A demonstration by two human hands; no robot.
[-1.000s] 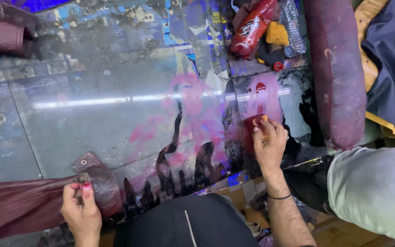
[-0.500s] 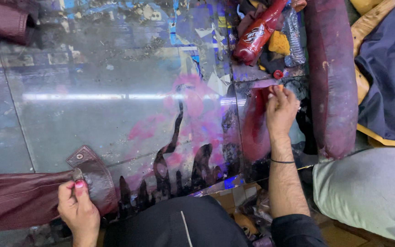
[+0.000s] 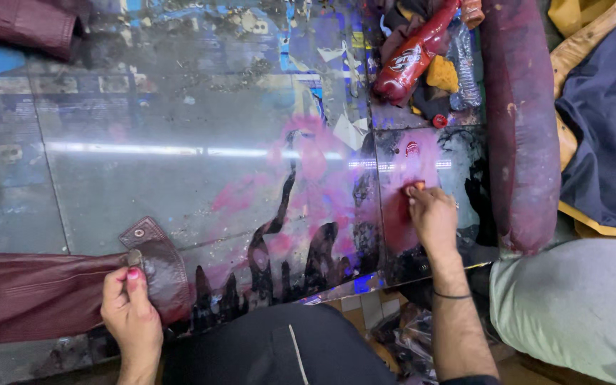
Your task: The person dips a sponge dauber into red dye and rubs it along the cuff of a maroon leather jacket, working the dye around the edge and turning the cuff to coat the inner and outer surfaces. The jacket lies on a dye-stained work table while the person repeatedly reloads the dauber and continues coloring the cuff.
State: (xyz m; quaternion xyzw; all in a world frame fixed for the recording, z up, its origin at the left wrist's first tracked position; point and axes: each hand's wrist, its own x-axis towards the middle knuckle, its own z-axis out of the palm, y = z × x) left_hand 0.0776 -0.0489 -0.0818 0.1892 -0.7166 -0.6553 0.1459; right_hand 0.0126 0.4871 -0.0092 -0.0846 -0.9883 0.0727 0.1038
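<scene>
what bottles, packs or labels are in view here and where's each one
Red squeeze bottle: lying tilted at the table's top right, dark red with a white label patch.
Clear plastic bottle: just right of it, ribbed, see-through.
Torn paper stickers: stuck along the table's far edge, blue and white scraps.

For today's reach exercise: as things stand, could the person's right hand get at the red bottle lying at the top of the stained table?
Probably yes. The right hand rests on the table below the red bottle, with only bare stained surface and a small red cap between them.
</scene>
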